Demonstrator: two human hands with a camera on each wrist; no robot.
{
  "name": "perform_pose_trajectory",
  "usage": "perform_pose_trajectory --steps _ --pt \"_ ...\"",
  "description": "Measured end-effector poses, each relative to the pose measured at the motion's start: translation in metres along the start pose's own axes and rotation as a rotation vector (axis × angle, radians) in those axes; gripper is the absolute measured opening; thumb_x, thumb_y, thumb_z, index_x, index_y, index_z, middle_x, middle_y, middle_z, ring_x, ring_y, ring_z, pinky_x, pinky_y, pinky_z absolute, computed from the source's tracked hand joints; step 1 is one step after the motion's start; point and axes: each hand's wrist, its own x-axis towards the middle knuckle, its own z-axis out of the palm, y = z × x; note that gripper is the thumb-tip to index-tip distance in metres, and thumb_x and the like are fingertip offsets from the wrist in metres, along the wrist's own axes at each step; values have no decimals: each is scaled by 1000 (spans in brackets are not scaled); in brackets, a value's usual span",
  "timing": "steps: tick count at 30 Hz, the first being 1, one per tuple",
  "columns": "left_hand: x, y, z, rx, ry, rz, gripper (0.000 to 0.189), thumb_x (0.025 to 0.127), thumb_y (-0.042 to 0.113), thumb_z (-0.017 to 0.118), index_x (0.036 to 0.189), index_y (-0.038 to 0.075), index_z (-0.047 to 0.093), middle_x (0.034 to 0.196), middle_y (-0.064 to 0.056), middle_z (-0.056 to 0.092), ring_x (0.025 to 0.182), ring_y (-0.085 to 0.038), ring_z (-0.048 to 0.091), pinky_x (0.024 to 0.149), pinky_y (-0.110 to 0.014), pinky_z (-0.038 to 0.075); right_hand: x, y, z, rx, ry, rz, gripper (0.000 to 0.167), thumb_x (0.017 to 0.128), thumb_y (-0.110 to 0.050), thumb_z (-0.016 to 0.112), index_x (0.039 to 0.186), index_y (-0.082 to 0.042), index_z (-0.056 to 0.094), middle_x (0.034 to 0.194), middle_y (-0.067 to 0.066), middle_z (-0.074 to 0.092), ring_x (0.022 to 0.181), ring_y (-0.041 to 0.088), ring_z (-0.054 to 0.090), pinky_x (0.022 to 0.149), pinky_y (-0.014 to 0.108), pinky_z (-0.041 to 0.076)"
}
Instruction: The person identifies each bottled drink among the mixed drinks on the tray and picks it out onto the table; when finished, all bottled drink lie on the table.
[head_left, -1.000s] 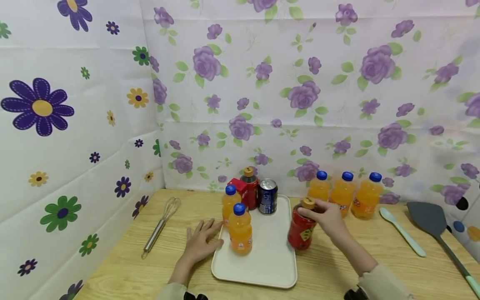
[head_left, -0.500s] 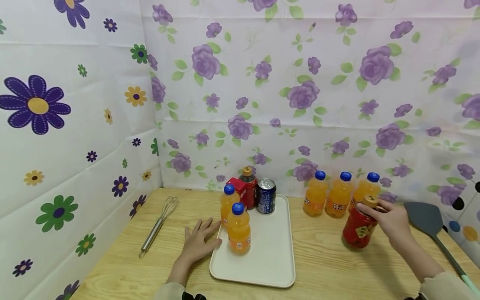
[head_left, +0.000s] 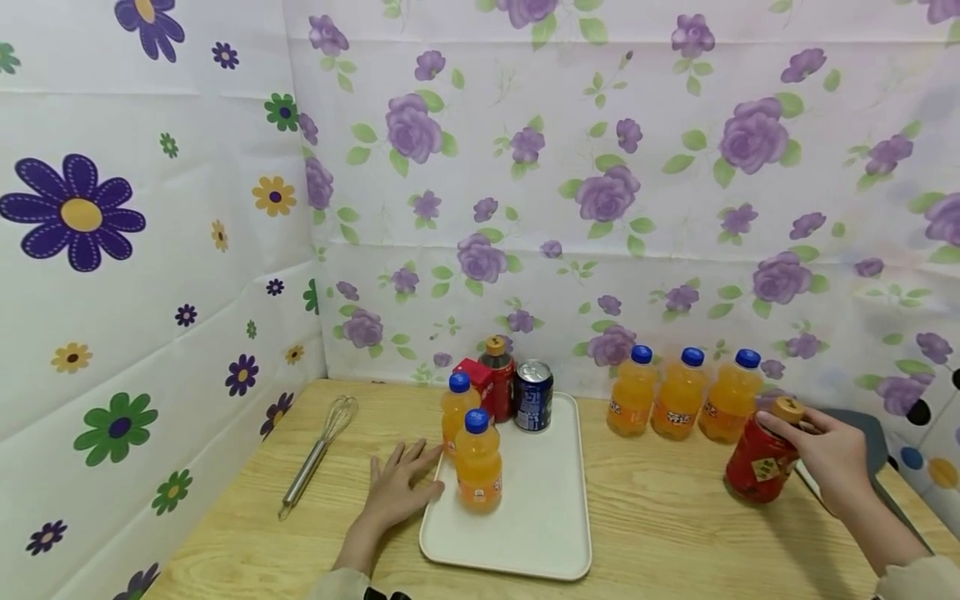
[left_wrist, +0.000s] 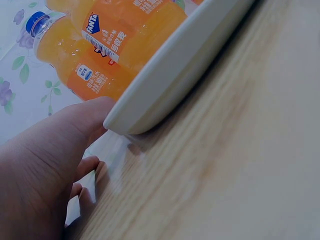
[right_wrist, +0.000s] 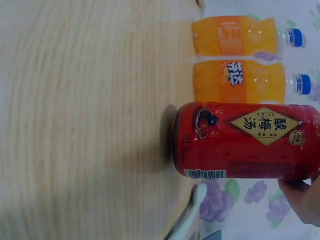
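Observation:
My right hand (head_left: 834, 458) grips a red bottle (head_left: 759, 468) with a gold cap just below the cap. It leans slightly, low over the table's right side; I cannot tell if its base touches the wood. In the right wrist view, the red bottle (right_wrist: 245, 141) shows a gold diamond label. My left hand (head_left: 396, 490) rests on the table with spread fingers, its thumb at the left rim of a cream tray (head_left: 536, 533). Two orange soda bottles (head_left: 478, 471) stand upright on the tray's left side, close to that thumb.
At the tray's far end stand a red box (head_left: 477, 377), another red bottle (head_left: 499, 383) and a dark blue can (head_left: 534, 398). Three orange soda bottles (head_left: 677, 404) line the back wall. A whisk (head_left: 318, 454) lies left; a grey spatula (head_left: 870, 429) and pale spoon (right_wrist: 187, 217) lie right.
My right hand has carried the red bottle from the tray's right edge rightward across the table, past the row of orange bottles. My left hand has stayed at the tray.

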Motion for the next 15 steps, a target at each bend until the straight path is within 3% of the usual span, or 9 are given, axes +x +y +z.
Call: perform_pose_trajectory --steps 1,3,5,7,11,13,15 --pt "0 0 0 2 -1 -1 58 86 45 65 141 28 54 155 -18 39 146 -53 18 109 -78 -8 0 1 -1 6 -3 5 94 85 -58 64 152 -3 27 145 18 50 120 32 57 103 58 44" --pt "-1 0 1 1 -3 -3 58 86 45 65 141 28 54 155 -18 39 146 -53 18 109 -78 -8 0 3 -1 20 -6 18 94 87 -56 62 153 -3 23 155 24 33 137 44 39 106 61 39" --pt "-1 0 0 1 -3 -3 58 86 45 64 141 29 54 155 -18 39 146 -52 18 110 -78 -8 0 5 -2 16 -7 23 94 88 -55 61 153 -2 21 156 26 25 141 48 29 107 61 37" --pt "-1 0 0 3 -2 -4 58 86 46 64 141 29 54 155 -18 39 146 -52 18 110 -78 -8 0 7 -2 -2 0 7 91 88 -55 61 153 -1 24 155 27 27 140 47 30 104 58 42" --pt "-1 0 1 1 -2 -7 57 86 46 64 140 29 54 155 -17 39 147 -52 18 110 -78 -8 1 11 -2 -51 -5 -31 90 89 -56 60 152 0 27 154 29 30 137 47 36 84 39 58" --pt "-1 0 1 0 -1 -6 58 86 46 64 140 29 54 155 -17 39 146 -52 18 110 -78 -8 2 13 -2 -64 -15 -44 90 89 -57 59 152 0 28 153 30 32 134 46 40 71 28 57" --pt "-1 0 0 2 0 -6 58 86 47 64 140 29 54 155 -17 39 146 -52 18 110 -78 -8 3 13 -3 -54 -27 -49 91 88 -57 60 152 0 30 145 22 49 119 35 54 70 26 56"
